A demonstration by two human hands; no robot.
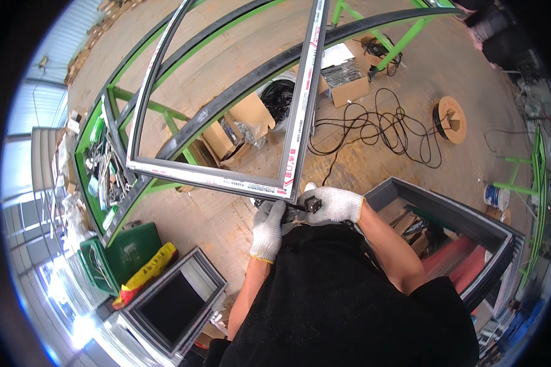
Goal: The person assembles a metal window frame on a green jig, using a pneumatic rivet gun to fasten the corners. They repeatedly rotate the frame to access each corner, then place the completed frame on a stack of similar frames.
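Clutching a black part (313, 205), right hand (341, 205) by curled left hand (267, 231), contents unclear; window frame (214, 178) close ahead, cable spool (458, 111) beyond.

We're in a workshop: green work rack (404, 44), rectangular profile frame (303, 110) across it, cable reel (458, 115), scuffed floor (187, 235), open cartons (351, 92).

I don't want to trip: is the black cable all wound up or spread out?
Spread out: the cable lies in loose loops on the floor, beside the spool.

Dark grey frame (303, 104), white gloves (340, 205), green bin (131, 249)
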